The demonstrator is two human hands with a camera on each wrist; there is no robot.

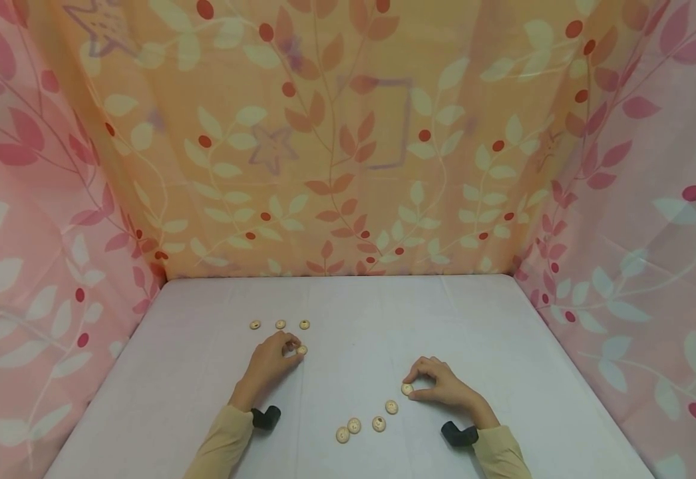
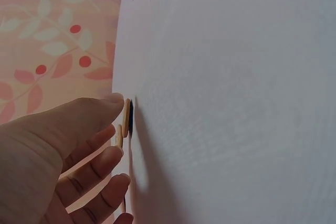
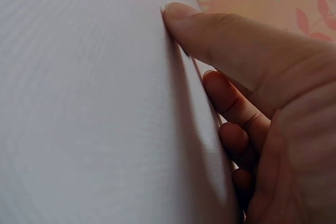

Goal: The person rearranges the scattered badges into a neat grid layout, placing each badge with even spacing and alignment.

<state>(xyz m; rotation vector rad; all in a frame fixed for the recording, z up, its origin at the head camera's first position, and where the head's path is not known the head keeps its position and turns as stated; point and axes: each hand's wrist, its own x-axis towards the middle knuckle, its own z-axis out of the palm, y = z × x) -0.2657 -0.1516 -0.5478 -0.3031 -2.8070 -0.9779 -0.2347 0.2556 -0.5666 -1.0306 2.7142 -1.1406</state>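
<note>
My left hand (image 1: 271,362) pinches a small round wooden disc (image 1: 303,350) with dark marks between thumb and finger. In the left wrist view a disc (image 2: 126,118) shows edge-on at the thumb tip of the left hand (image 2: 68,145). Just beyond this hand, three similar discs (image 1: 280,324) lie in a short row. Another pale disc (image 1: 406,389) is between the thumb and finger of my right hand (image 1: 440,386), low over the table. Seen from the right wrist, the right hand (image 3: 262,82) hides most of what it holds.
Several more wooden discs (image 1: 379,424) lie scattered on the white tabletop (image 1: 348,299), left of and nearer than the right hand. Leaf-patterned curtains (image 1: 336,133) enclose the table at the back and both sides. A black band (image 1: 459,434) is on each wrist.
</note>
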